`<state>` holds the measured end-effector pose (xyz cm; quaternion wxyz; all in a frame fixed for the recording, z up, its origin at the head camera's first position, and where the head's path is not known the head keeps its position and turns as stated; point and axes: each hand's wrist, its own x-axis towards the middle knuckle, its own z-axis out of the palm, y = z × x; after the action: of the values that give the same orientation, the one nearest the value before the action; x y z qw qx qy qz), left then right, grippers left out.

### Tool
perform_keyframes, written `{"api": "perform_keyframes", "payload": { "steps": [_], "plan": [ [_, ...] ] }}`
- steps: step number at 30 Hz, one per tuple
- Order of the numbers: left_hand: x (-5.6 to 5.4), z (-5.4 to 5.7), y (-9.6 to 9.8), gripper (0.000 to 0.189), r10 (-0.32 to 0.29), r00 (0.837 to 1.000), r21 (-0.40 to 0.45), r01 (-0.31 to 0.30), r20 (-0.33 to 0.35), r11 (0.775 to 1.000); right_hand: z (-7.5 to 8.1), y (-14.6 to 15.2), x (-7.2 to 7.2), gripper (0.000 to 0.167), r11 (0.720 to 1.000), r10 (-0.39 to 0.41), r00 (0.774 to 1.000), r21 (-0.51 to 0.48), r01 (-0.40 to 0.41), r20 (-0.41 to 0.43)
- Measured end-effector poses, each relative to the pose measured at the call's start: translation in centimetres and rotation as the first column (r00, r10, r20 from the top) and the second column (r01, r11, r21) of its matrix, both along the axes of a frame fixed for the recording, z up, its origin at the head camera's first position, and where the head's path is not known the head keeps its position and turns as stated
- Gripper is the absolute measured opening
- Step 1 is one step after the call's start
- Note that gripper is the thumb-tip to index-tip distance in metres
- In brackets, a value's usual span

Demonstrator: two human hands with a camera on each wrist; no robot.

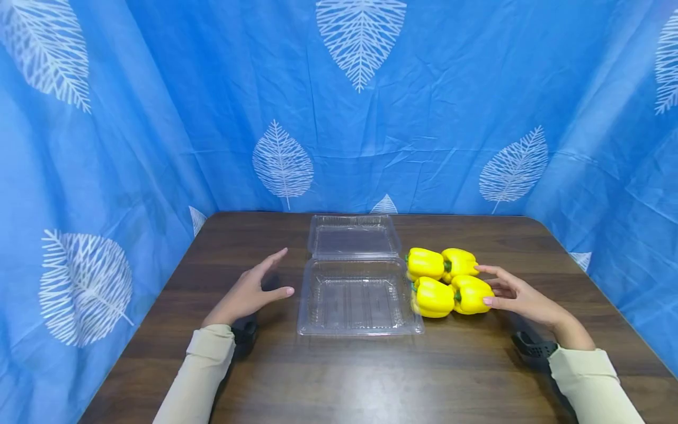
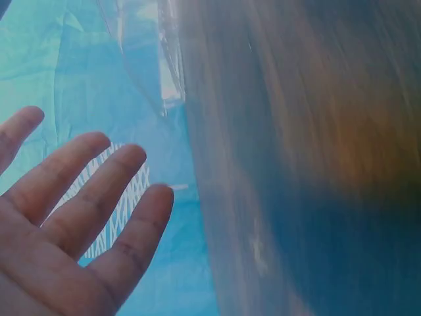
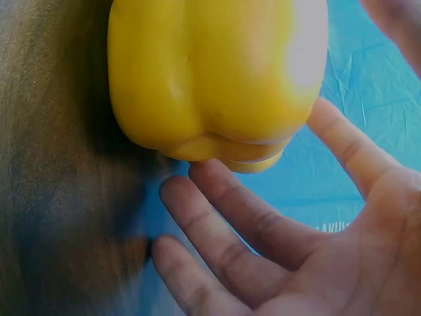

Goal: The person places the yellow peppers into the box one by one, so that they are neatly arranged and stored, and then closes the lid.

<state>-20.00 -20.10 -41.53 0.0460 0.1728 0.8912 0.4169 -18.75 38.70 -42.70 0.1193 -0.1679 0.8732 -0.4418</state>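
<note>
Several yellow bell peppers point(image 1: 433, 297) lie close together in two rows on the dark wooden table point(image 1: 339, 377). Beside their right end is my right hand point(image 1: 516, 297), fingers spread, with thumb and index fingertip right at the nearest peppers. One bell pepper point(image 3: 210, 72) fills the top of the right wrist view, the fingertips just beneath its end. To the left of the peppers lies a clear plastic clamshell box point(image 1: 307, 306), its lid point(image 1: 354, 237) folded back. My left hand point(image 1: 249, 294) hovers left of the box with fingers extended, holding nothing.
A blue curtain point(image 1: 402, 118) with white leaf prints hangs behind the table and along both sides. The table's far edge runs just behind the box lid. Black wrist straps point(image 1: 532, 347) sit below both hands.
</note>
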Motion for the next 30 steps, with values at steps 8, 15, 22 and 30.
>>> {"api": "perform_keyframes", "payload": {
  "steps": [8,15,22,30],
  "plan": [
    [-0.7,-0.4,0.5,0.090,-0.098,0.994,0.141,0.089,0.055,0.986,-0.7,0.0,-0.3,0.070,0.992,0.043,0.999,-0.117,-0.042,-0.001],
    [-1.3,-1.1,0.7,0.090,-0.145,0.984,0.245,0.116,0.105,0.963,-0.7,-0.1,-0.4,0.068,0.986,0.060,0.998,-0.153,-0.065,-0.035],
    [-1.6,-1.6,0.7,0.092,-0.226,0.962,0.365,0.158,0.153,0.917,-0.7,-0.1,-0.4,0.069,0.988,0.063,0.997,-0.136,-0.068,-0.039],
    [-2.2,-2.2,0.8,0.094,-0.293,0.933,0.485,0.162,0.207,0.859,-1.2,-0.3,-0.5,0.070,0.986,0.079,0.996,-0.143,-0.085,-0.046]
  ]
}}
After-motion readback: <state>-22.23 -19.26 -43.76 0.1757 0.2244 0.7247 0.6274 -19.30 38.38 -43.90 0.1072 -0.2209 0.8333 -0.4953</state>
